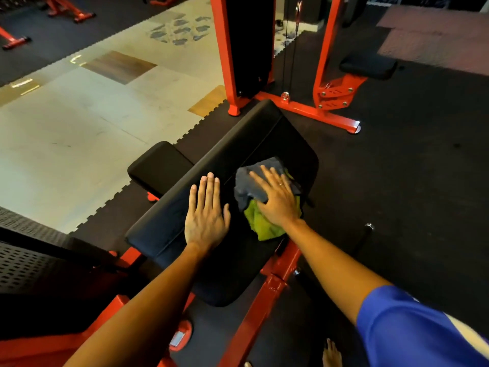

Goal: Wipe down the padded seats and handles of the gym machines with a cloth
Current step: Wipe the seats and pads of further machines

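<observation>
A black padded seat (264, 133) on a red frame fills the middle of the head view, angled from lower left to upper right. A crumpled grey and lime-green cloth (260, 223) lies on its right half. My right hand (276, 198) presses flat on the cloth with straight, spread fingers. To the left of the cloth, my left hand (206, 213) rests flat on the bare pad, fingers straight and together. A smaller black pad (158, 165) sits beside the seat on the left.
A red upright machine frame (304, 108) with a cable stands just beyond the seat, with another black pad (367, 66) on its right. Black rubber matting covers the floor to the right, pale flooring lies on the left. A perforated dark panel (29, 260) stands at the lower left.
</observation>
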Motion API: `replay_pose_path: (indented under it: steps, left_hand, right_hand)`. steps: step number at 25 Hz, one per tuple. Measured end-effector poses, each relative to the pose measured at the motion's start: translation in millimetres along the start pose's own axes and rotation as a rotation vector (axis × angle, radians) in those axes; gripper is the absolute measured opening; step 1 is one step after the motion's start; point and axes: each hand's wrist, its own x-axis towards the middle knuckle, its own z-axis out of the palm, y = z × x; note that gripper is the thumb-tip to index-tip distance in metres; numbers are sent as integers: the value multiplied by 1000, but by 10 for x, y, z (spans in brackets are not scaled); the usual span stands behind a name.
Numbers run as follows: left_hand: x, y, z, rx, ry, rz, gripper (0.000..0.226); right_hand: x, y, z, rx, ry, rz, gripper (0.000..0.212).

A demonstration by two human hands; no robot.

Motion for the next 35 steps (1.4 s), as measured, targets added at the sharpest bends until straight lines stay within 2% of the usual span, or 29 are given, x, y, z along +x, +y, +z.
replay_pose_path:
  steps: [3,4,5,7,9,11,14,18,19,22,24,27,31,33,35]
  left_hand:
    - [26,44,-4,14,6,-6,72]
    - [34,35,4,16,9,-3,72]
    - [25,10,12,28,16,-4,71]
    - [41,15,7,40,12,-9,70]
    - [25,15,-4,32,-10,1,69]
    - [-17,-17,-1,34,-11,21,69]
    - [-102,-20,-41,17,-23,58,69]
    - [-351,-42,-43,26,-17,148,65]
    - [-408,-46,-32,35,-18,187,65]
    - [-465,-82,15,72,-42,284,63]
    - [-453,-75,37,75,-60,290,63]
    - [-470,-61,49,45,-38,283,63]
    - [-444,-27,34,48,-19,286,64]
    - [-455,-20,29,55,-36,280,64]
    - [-477,-19,38,71,-37,281,64]
  right_hand:
    - [333,118,37,54,91,398,69]
    - [358,-40,82,77,111,460,68]
    - [300,-234,147,74,143,442,67]
    - [-49,-466,217,91,162,236,65]
    - [-509,-417,229,77,81,49,64]
    - [-733,-223,192,68,50,21,64]
    - [-522,24,168,47,84,212,62]
    - [-243,-417,186,222,123,786,62]
    - [-303,-590,223,229,145,819,63]
    - [-837,-942,331,153,155,627,70]
    - [-1071,-853,345,96,132,598,74]
    - [-872,-456,341,171,174,821,72]
    - [-566,-275,148,425,294,1078,66]
    - [-631,-487,109,411,311,1140,72]
    - [-834,-769,114,376,253,1112,85]
